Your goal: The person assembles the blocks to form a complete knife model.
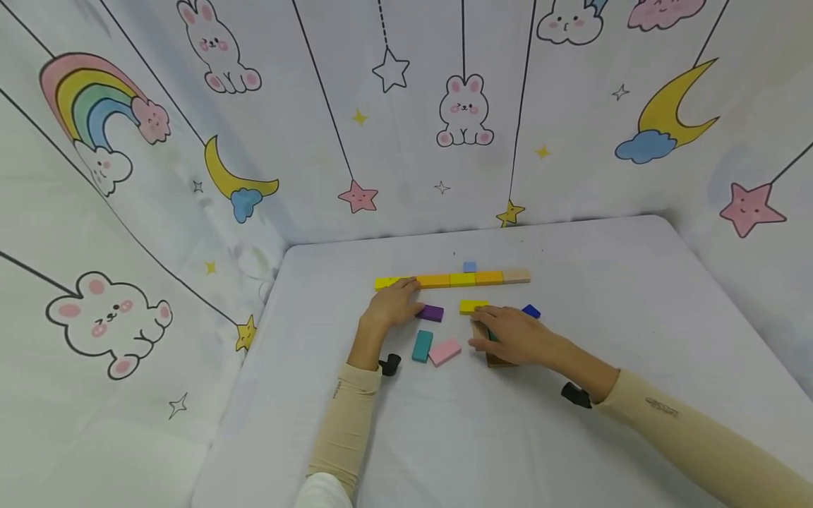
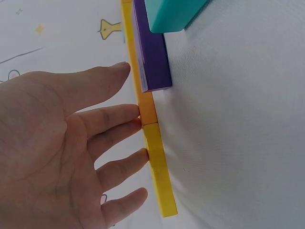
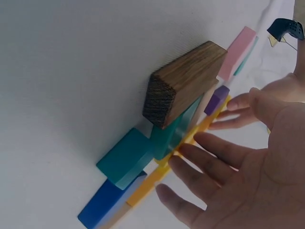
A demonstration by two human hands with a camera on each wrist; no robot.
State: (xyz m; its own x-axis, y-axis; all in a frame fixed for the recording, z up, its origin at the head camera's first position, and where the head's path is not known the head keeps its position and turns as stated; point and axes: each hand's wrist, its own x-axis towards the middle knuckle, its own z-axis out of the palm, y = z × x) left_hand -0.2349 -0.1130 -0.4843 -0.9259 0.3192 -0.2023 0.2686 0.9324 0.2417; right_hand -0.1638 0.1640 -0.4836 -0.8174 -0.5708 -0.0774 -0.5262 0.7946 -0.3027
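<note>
My left hand (image 1: 392, 305) has its fingers extended, fingertips right at the yellow block (image 2: 161, 176) and orange block (image 2: 148, 109) at the left end of a straight row. A purple block (image 1: 432, 313) lies by its thumb. Over a loose cluster of blocks hovers my right hand (image 1: 524, 335), palm down, fingers spread and slightly bent. Its fingertips overlap a loose yellow block (image 1: 470, 306) in the head view. Beneath that hand are a dark brown wooden block (image 3: 188, 83) and teal blocks (image 3: 126, 157), partly hidden from the head camera.
Nearer me lie a teal block (image 1: 422, 346) and a pink block (image 1: 444, 351). A dark blue block (image 1: 532, 311) sits beyond the right hand. Behind the row is a small light blue block (image 1: 469, 267); a beige block (image 1: 516, 276) forms its right end. A patterned curtain (image 1: 406, 162) borders the white table.
</note>
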